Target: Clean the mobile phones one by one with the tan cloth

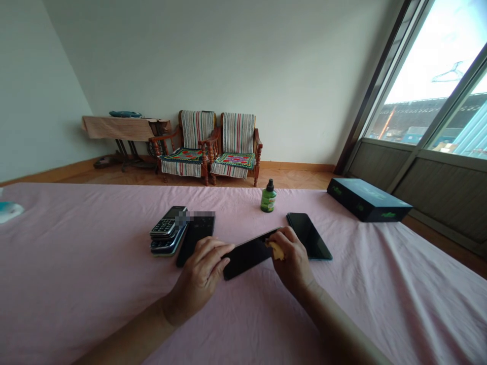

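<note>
A black smartphone (pixel 247 256) lies slanted between my hands, its dark screen facing up. My left hand (pixel 201 271) grips its left end, thumb in front and fingers along the top edge. Bunched in the closed fingers of my right hand (pixel 292 258) is a yellow cloth (pixel 277 250), pressed against the phone's right end, which the hand partly hides. Just right of that hand lies another dark-screened smartphone (pixel 311 237). Beyond my left hand is a black phone (pixel 197 235), and beside it a stack of phones with a keypad phone (pixel 167 223) on top.
A green spray bottle (pixel 268 196) stands near the far edge of the pink cloth surface (pixel 95 263). At the far right sits a black box (pixel 367 200). Two wooden armchairs (pixel 234 147) and a covered table (pixel 122 126) are by the wall. A white-and-teal object (pixel 9 210) shows at far left.
</note>
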